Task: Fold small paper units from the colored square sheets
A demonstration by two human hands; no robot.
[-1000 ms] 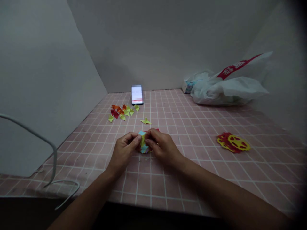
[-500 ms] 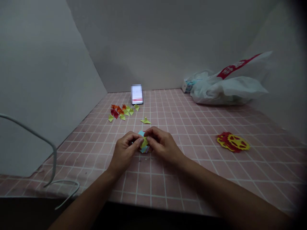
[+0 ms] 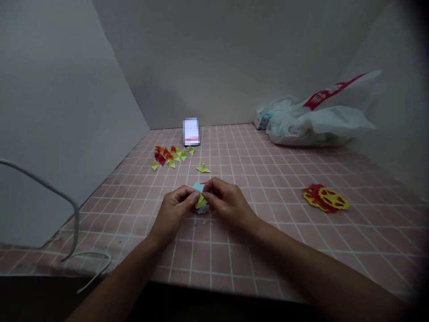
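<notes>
A small folded piece of yellow origami paper (image 3: 201,201) is pinched between both hands, just above the table. My left hand (image 3: 175,205) grips its left side with thumb and forefinger. On its right side, my right hand (image 3: 228,202) pinches it the same way. Beneath the fingers lies a stack of coloured paper sheets (image 3: 199,187), light blue on top, partly hidden by the hands. A yellow folded paper crane (image 3: 203,169) rests just beyond them. Farther back on the left are several paper cranes (image 3: 166,154) in red, orange and yellow.
A phone with a lit screen (image 3: 191,132) stands at the back. White plastic bag (image 3: 311,127) and a tissue box (image 3: 262,120) sit back right. Red and yellow cut-out shapes (image 3: 326,199) lie right. A white cable (image 3: 76,219) hangs over the left front edge of the pink checked tablecloth (image 3: 275,259).
The yellow paper has turned between the fingers, from narrow and upright to a wider, slanted shape. Both hands have shifted only slightly; the things on the table stay put.
</notes>
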